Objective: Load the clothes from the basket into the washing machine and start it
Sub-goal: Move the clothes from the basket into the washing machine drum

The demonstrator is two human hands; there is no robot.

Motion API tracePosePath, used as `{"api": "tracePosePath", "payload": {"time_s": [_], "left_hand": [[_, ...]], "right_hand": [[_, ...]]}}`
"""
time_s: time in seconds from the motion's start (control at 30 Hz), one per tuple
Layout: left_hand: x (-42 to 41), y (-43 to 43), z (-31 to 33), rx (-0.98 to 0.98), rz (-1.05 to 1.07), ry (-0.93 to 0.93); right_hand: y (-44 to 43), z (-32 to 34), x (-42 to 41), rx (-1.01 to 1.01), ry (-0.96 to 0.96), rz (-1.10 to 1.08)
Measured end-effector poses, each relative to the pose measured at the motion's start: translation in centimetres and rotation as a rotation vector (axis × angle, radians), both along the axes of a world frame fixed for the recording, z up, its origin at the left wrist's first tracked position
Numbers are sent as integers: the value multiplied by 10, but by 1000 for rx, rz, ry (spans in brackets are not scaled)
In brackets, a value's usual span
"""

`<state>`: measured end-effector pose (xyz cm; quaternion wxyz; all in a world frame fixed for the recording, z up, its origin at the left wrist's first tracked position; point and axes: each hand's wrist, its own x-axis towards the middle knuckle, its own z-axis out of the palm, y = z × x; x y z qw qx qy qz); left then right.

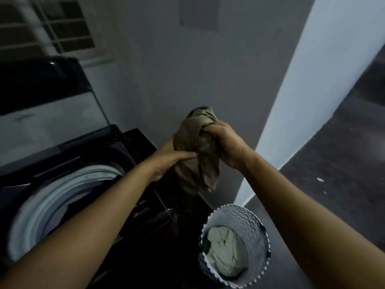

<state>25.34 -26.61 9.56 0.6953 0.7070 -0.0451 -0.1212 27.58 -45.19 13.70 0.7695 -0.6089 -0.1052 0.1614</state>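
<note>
A bunched olive-brown garment (198,151) hangs in the air between my two hands, above the right side of the washing machine (143,207). My right hand (227,142) grips its upper part. My left hand (166,161) holds its left side, thumb pressed on the cloth. The top-loading machine at lower left has its lid (48,92) raised, and its pale drum rim (52,197) shows with dark clothes inside. On the floor at lower right stands the round zigzag-patterned basket (245,224), with a pale green garment (225,249) in it.
A grey wall rises straight ahead, with a lighter wall corner (302,101) to the right. Dark floor (343,153) stretches along the right side. A barred window (48,24) sits at upper left behind the machine's lid.
</note>
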Motion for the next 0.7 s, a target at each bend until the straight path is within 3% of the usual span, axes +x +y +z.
{"api": "tracePosePath", "payload": {"time_s": [0.17,0.3,0.4,0.7], "left_hand": [[-20,96,48,-163,261,-56],[-44,169,57,-217,385,-65],[-63,222,57,-202,430,-86],[-113,357,11,72,654,54]], "right_hand": [[80,47,0,-301,-189,141],[155,46,-11,-497,-264,369],[215,34,-13,-596,-301,357],[320,-12,4,-499,-88,174]]}}
